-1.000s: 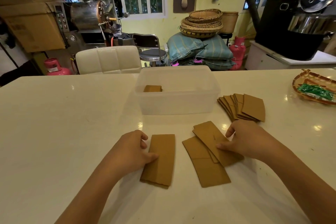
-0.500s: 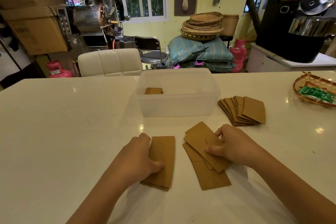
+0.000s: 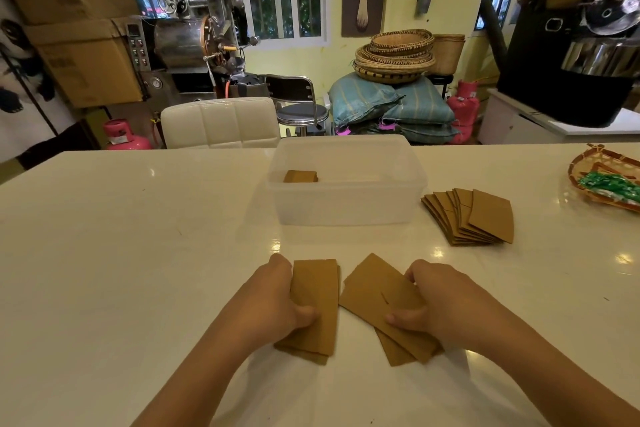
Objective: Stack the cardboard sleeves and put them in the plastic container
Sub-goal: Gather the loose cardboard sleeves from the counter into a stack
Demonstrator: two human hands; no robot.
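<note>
My left hand (image 3: pixel 273 302) clasps a small squared stack of cardboard sleeves (image 3: pixel 317 302) lying on the tabletop (image 3: pixel 121 253), thumb on top. My right hand (image 3: pixel 440 302) pinches two loose sleeves (image 3: pixel 375 291) lying askew just beside it. I judge I am mid-gathering; next, the loose ones need sliding onto the stack, edges aligned. Beyond, the plastic container (image 3: pixel 346 211) holds a few sleeves already, with clear tabletop between. A fanned pile (image 3: pixel 474 218) waits to the right, near the container.

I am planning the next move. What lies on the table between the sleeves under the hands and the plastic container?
Nothing: in the head view the table is bare between the held sleeves and the plastic container.
</note>
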